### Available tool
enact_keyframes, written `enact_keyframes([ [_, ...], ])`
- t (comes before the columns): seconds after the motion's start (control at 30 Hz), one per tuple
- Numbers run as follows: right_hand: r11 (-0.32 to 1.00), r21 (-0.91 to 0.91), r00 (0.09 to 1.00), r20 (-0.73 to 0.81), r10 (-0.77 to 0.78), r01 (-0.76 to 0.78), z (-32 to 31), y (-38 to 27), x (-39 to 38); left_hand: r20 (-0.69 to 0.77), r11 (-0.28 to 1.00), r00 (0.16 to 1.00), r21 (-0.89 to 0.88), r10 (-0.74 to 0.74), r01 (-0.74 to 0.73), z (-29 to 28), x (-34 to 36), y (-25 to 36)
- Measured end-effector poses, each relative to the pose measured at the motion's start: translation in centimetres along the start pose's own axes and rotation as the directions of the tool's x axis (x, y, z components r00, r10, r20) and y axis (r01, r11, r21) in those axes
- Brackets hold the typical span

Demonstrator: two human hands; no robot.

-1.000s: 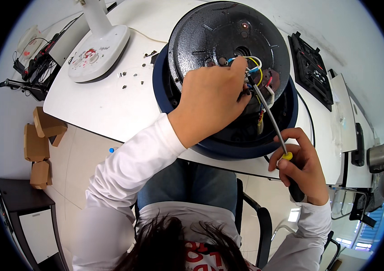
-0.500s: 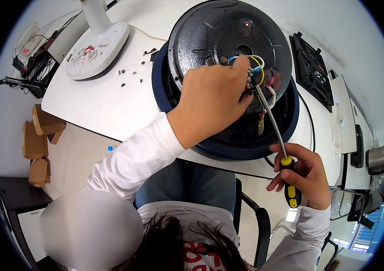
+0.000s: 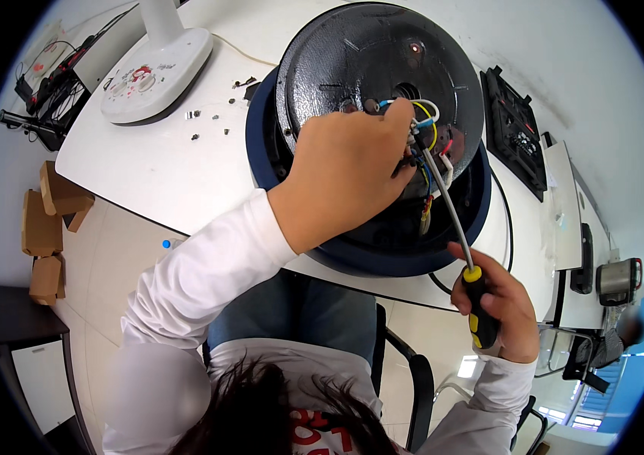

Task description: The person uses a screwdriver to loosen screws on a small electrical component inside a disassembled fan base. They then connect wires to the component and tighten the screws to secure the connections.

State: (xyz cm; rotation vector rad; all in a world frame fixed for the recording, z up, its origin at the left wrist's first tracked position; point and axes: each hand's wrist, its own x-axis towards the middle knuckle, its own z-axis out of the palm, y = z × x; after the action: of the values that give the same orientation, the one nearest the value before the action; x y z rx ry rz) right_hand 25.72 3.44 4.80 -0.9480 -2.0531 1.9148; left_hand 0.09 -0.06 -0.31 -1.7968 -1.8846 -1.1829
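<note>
The left hand [image 3: 344, 163] is curled over a cluster of coloured wires [image 3: 426, 123] on a black metal disc [image 3: 371, 61], presumably so that the connection is kept steady; the fingers are drawn in, but whether a wire is gripped or only touched cannot be told, as the fingertips are largely masked. By the right hand [image 3: 507, 303], a screwdriver [image 3: 474, 290] with a black-and-yellow handle is held in a loosely closed grip, its shaft slanted toward the same cluster, an angle likely chosen so that the left wrist is cleared. The tip is lost among wires and fingers, and contact with a screw cannot be confirmed. The disc is set over the far part of a round, dark blue housing [image 3: 382, 263] on the white counter [image 3: 132, 163], probably so that the wires are left within reach; the dark interior is mostly covered. Small loose parts [image 3: 194, 114], too tiny to be identified, are scattered to the left, near a white appliance base [image 3: 162, 80] whose column is cut off above. To the right, a black tool case [image 3: 510, 136] is laid out, its contents hard to make out.
</note>
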Motion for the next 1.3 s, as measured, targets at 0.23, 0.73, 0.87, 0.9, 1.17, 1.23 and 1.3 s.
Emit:
enact_keyframes([
  [0.23, 0.995, 0.075, 0.998, -0.007, 0.069, -0.068, 0.1, -0.5, -0.3, 0.008, 1.000, 1.000, -0.005, -0.003, 0.003, -0.2, -0.2, 0.0],
  [0.73, 0.971, 0.223, 0.996, -0.067, -0.067, 0.081, -0.7, 0.7, 0.0, 0.002, 1.000, 1.000, 0.020, -0.012, 0.012, 0.1, -0.2, -0.2],
  [0.87, 0.971, 0.238, 0.994, -0.099, 0.040, -0.015, -1.0, 0.9, 0.3, -0.025, 1.000, 1.000, 0.030, -0.003, 0.004, 0.3, -0.3, -0.2],
  [0.9, 0.985, 0.172, 0.995, -0.101, 0.016, 0.002, -0.9, 1.0, 0.3, -0.030, 1.000, 1.000, 0.023, 0.002, -0.002, 0.3, -0.2, -0.2],
  [1.17, 0.994, -0.082, 0.991, -0.109, -0.075, 0.066, -1.1, 0.9, 0.3, -0.019, 0.999, 1.000, 0.046, 0.006, -0.005, 0.2, -0.1, 0.0],
  [1.23, 0.977, 0.206, 0.996, -0.080, -0.039, 0.055, -0.9, 0.3, 0.5, -0.013, 1.000, 1.000, 0.027, -0.008, 0.008, 0.2, -0.2, -0.1],
  [1.3, 0.903, 0.427, 0.999, -0.044, -0.027, 0.043, -1.0, 0.3, 0.3, -0.011, 1.000, 1.000, 0.008, -0.013, 0.013, 0.1, -0.3, -0.2],
])
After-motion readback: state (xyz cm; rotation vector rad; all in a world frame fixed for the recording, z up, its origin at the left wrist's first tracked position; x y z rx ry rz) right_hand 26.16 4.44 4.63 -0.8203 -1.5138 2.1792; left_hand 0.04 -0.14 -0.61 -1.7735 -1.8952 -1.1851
